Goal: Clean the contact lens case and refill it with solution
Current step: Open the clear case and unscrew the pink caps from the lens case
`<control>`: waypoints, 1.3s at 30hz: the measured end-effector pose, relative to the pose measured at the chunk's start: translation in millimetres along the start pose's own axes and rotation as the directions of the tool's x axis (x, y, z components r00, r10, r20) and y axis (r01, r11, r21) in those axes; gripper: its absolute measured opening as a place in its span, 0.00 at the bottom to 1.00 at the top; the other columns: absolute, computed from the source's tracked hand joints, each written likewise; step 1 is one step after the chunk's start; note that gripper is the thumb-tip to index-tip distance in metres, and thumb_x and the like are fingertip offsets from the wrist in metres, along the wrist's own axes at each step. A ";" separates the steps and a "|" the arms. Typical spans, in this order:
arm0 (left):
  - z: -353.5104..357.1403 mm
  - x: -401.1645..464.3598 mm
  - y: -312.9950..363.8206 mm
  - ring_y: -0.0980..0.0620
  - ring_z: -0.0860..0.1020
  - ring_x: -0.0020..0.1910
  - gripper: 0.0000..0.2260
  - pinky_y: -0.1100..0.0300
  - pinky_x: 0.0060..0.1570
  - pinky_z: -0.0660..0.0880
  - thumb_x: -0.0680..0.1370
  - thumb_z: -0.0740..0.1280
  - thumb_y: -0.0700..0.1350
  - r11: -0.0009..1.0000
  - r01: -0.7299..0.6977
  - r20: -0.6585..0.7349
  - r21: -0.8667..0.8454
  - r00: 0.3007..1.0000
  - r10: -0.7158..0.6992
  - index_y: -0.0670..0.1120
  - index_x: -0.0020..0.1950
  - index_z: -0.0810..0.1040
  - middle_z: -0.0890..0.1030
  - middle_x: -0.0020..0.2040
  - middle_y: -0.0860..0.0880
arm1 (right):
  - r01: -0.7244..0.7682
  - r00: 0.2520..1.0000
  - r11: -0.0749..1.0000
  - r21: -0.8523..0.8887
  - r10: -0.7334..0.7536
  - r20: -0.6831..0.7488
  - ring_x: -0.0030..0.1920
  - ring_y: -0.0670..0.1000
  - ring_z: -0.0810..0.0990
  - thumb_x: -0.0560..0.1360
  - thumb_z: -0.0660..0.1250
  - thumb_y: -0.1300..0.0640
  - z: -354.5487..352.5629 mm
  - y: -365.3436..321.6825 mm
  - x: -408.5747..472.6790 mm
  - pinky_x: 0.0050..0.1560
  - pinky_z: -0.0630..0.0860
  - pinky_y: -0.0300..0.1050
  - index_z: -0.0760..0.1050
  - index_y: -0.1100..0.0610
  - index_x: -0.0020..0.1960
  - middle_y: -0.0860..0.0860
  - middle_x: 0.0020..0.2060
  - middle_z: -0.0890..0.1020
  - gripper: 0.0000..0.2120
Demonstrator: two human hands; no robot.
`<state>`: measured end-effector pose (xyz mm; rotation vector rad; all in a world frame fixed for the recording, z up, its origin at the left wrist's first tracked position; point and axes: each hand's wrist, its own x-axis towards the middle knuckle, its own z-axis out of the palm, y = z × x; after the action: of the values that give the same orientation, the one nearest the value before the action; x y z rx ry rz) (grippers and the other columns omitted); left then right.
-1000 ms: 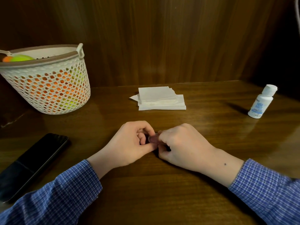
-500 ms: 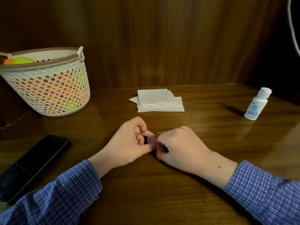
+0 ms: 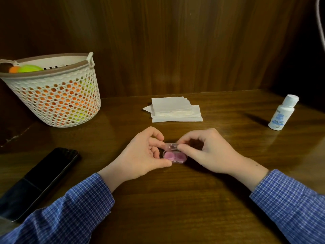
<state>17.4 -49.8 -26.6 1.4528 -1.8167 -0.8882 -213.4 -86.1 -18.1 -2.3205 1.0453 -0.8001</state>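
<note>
Your left hand (image 3: 140, 155) and right hand (image 3: 209, 152) pinched the opened contact lens case (image 3: 174, 155); solution bottle (image 3: 282, 115) at two o'clock.

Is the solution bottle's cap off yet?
No, the solution bottle stands at the table's far right with its white cap on, and neither hand touches it.
</note>
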 end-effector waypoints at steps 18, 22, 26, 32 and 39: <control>12.4 -4.2 7.5 0.57 0.84 0.37 0.29 0.67 0.34 0.79 0.68 0.83 0.47 0.996 0.081 -0.150 0.038 0.986 -0.074 0.54 0.64 0.73 0.86 0.49 0.57 | -0.129 0.947 0.987 0.100 0.152 -0.284 0.49 0.40 0.80 0.76 0.75 0.53 9.0 17.6 13.0 0.44 0.76 0.28 0.83 0.42 0.49 0.37 0.42 0.82 0.06; 18.1 -5.8 5.8 0.59 0.84 0.38 0.34 0.68 0.34 0.79 0.67 0.83 0.47 0.996 0.091 -0.194 0.006 0.977 -0.088 0.55 0.67 0.69 0.85 0.48 0.58 | -0.043 0.991 0.999 0.007 0.043 -0.127 0.45 0.42 0.80 0.75 0.75 0.52 2.6 6.8 1.3 0.43 0.77 0.31 0.84 0.43 0.45 0.40 0.38 0.83 0.04; 18.5 -5.2 4.8 0.61 0.84 0.38 0.36 0.69 0.34 0.79 0.67 0.84 0.48 0.995 0.097 -0.210 0.005 0.973 -0.094 0.56 0.68 0.68 0.85 0.46 0.59 | -0.129 0.991 0.989 -0.073 0.131 0.015 0.44 0.42 0.80 0.76 0.74 0.46 7.7 6.7 1.1 0.40 0.78 0.34 0.85 0.43 0.48 0.41 0.40 0.84 0.02; 18.7 -4.5 4.4 0.59 0.84 0.38 0.36 0.66 0.36 0.81 0.66 0.84 0.49 0.996 0.091 -0.212 0.007 0.973 -0.088 0.56 0.68 0.68 0.85 0.47 0.58 | -0.157 0.987 0.985 -0.076 0.159 0.013 0.44 0.39 0.79 0.74 0.73 0.42 10.7 5.2 1.4 0.35 0.74 0.33 0.84 0.41 0.44 0.42 0.36 0.83 0.04; 18.2 -4.1 4.9 0.60 0.84 0.37 0.36 0.67 0.37 0.81 0.66 0.84 0.49 0.996 0.085 -0.207 0.014 0.975 -0.081 0.55 0.68 0.68 0.85 0.47 0.58 | -0.185 0.983 0.983 0.009 0.185 0.015 0.38 0.37 0.79 0.73 0.76 0.45 11.1 3.6 2.0 0.35 0.73 0.30 0.83 0.43 0.44 0.43 0.34 0.82 0.04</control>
<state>0.6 -42.9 -33.2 1.5834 -1.6287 -0.7290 -206.8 -87.9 -27.8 -2.1780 1.2263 -0.7141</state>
